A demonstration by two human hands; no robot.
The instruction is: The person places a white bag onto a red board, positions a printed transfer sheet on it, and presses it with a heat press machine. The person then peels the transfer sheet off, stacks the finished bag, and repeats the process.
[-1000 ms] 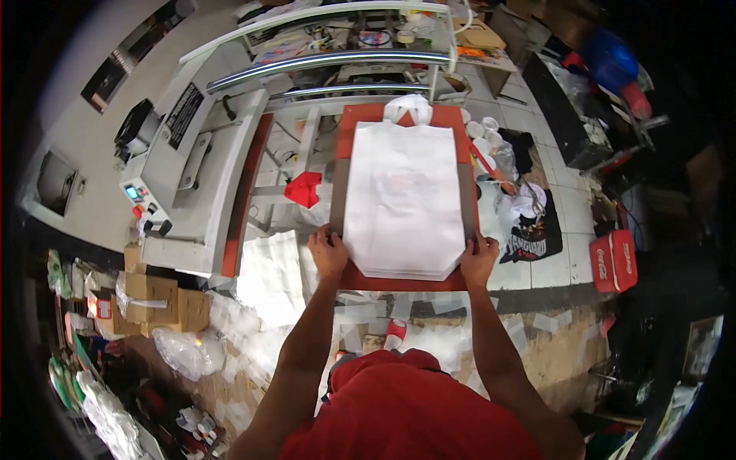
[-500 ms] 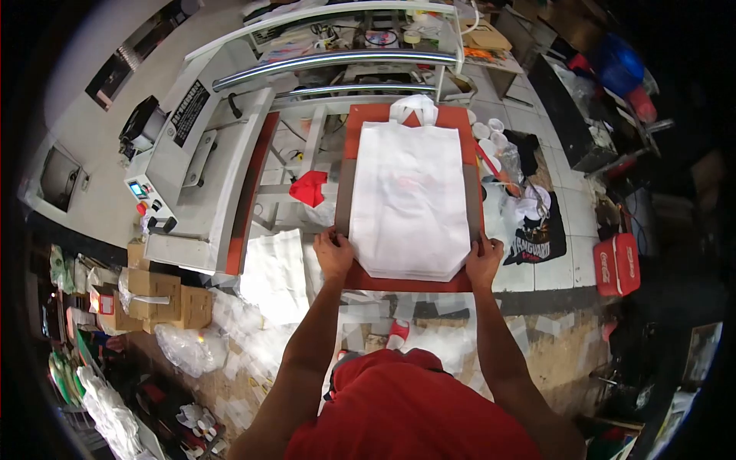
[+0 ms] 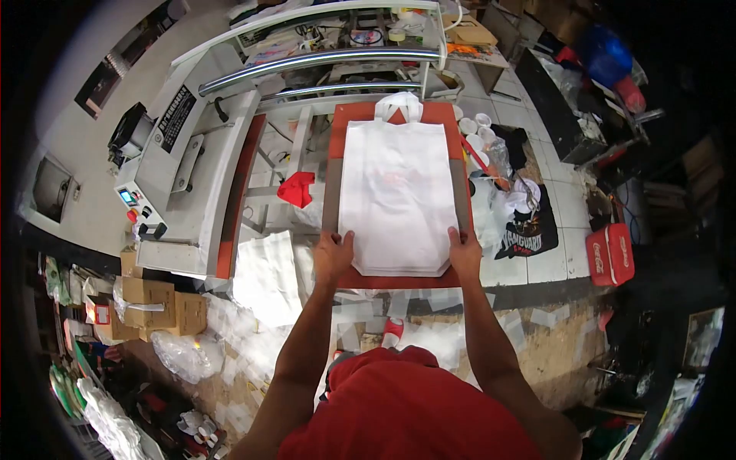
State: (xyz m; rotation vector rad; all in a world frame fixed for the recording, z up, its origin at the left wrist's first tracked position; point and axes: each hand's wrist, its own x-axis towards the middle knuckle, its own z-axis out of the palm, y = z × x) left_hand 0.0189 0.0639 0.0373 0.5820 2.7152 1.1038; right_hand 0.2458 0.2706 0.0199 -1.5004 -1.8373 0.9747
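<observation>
A white fabric tote bag [image 3: 397, 195] lies flat on the red pad of a heat press platen [image 3: 383, 282], its handles at the far end. A grey-brown sheet [image 3: 332, 192] shows beneath it along both sides. My left hand [image 3: 333, 253] is closed round the platen's left edge, thumb on top beside the bag's lower left side. On the opposite edge my right hand [image 3: 465, 253] is closed in the same way, its thumb near the bag's lower right side. The fingers under both edges are partly hidden.
The heat press [image 3: 195, 184] with its control panel stands to the left. A red cloth [image 3: 296, 189] lies left of the platen, with white fabric [image 3: 267, 276] below it. White cups, a black printed shirt [image 3: 530, 230] and a red cooler [image 3: 611, 255] are at right.
The view has shifted slightly, so the platen and bag appear a little further left. Both thumbs now lie more on top, nearer the bag's sides.
</observation>
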